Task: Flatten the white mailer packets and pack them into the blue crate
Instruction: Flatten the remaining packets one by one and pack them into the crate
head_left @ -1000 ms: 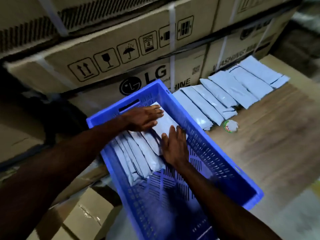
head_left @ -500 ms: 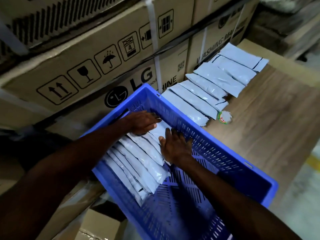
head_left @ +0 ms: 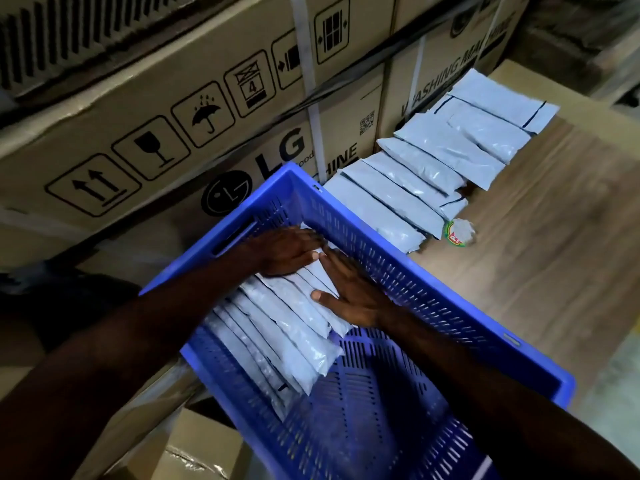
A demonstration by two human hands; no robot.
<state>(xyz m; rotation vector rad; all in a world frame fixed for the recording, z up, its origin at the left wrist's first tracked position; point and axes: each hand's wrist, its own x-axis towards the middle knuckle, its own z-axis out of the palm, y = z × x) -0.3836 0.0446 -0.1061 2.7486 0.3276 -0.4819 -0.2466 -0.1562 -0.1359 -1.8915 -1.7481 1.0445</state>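
Both hands are working inside the blue crate (head_left: 429, 271), which is sitting at the edge of a wood-grain table (head_left: 554, 237). The left hand (head_left: 287, 251) is lying flat, fingers straight and close together, pressing down on the far end of the topmost white mailer packet (head_left: 317, 271) near the crate's far wall. The right hand (head_left: 349, 292) is lying palm down with fingers extended and thumb spread out, pressing the same packet nearer its middle. Fingertips of the two hands are nearly meeting.

A row of packed mailer packets (head_left: 291, 337) is lying overlapped along the crate's left side, beneath and beside the hands.

More unpacked mailer packets (head_left: 433, 168) are lying overlapped in a row on the table, against LG washing machine cartons (head_left: 207, 98). A small crumpled wrapper (head_left: 459, 232) is sitting just beside that row's near end.
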